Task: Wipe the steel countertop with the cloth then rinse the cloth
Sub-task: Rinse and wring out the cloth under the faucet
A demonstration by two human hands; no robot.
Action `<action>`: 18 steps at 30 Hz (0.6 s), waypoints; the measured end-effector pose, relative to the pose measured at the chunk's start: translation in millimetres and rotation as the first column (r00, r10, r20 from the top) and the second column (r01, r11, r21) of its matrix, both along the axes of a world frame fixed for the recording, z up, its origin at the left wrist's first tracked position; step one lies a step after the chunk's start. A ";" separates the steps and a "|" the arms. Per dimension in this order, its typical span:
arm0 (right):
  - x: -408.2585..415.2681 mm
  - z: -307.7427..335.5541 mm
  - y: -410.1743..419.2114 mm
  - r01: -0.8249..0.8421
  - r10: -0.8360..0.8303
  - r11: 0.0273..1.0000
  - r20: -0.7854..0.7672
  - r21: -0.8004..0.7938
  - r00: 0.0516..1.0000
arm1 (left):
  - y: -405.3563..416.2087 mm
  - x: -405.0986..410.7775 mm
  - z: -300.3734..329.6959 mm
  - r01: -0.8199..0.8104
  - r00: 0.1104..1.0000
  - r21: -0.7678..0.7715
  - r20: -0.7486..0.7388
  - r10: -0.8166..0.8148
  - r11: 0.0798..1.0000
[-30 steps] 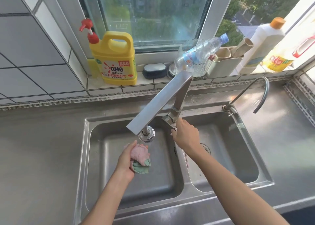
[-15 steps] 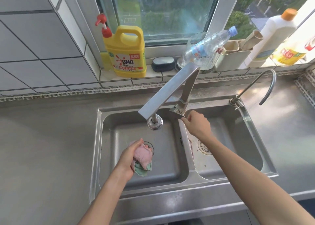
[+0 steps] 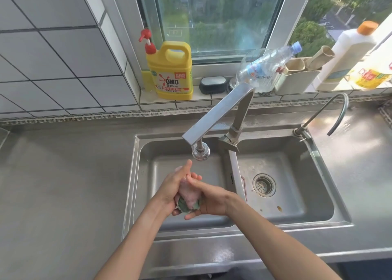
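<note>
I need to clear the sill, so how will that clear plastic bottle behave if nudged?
The clear plastic bottle looks empty, so probably very light. It leans tilted against the beige holder, so a nudge would likely topple it, and its round body may then roll.

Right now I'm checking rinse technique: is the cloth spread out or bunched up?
Bunched up. The cloth is a crumpled wad pressed between the left hand and right hand over the left basin.

Pale wall tiles (image 3: 53, 57) with dark grout fill the view from 9 to 11 o'clock. At 12 o'clock a metal-framed window (image 3: 216, 19) looks onto trees and buildings — daylight pours in, brightest at 2 o'clock. A tiled sill (image 3: 212, 97) runs below it — cluttered.
</note>
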State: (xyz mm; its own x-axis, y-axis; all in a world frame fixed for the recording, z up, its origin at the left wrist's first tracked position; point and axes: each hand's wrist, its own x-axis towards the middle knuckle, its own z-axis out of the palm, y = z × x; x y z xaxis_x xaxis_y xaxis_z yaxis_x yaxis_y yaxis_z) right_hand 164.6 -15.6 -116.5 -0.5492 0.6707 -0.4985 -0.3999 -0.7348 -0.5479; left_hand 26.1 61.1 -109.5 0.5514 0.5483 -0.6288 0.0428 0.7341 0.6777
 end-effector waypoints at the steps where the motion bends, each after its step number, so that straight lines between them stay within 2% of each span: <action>1: -2.4 3.9 2.1 0.017 -0.017 1.000 0.023 0.021 1.000 | 1.2 -0.1 0.7 -0.008 1.000 0.025 0.017 0.007 1.000; 4: -4.1 11.9 8.7 0.021 -0.025 0.999 0.110 0.034 0.994 | 5.5 -0.2 3.5 -0.033 0.997 0.053 0.076 0.029 0.998; 9: -4.7 23.4 29.7 -0.178 0.159 0.984 0.384 0.015 0.910 | 16.0 0.2 7.1 -0.116 0.993 0.098 0.034 0.113 0.988; 14: -15.8 27.6 46.7 -0.287 0.244 0.956 0.691 -0.054 0.680 | 25.2 13.2 1.3 -0.281 0.945 0.095 -0.146 0.292 0.955; 18: -31.6 20.6 47.9 -0.310 0.174 0.950 0.883 -0.034 0.436 | 27.5 23.1 -7.9 -0.325 0.897 0.113 -0.277 0.344 0.939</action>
State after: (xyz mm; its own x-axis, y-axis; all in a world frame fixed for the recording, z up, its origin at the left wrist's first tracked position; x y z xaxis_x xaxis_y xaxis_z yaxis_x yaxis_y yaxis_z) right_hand 132.9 32.3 -95.9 -0.0268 0.6706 -0.7413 0.5164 -0.6257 -0.5846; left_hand 49.2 88.5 -117.4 0.1278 0.7118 -0.6907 0.0024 0.6961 0.7179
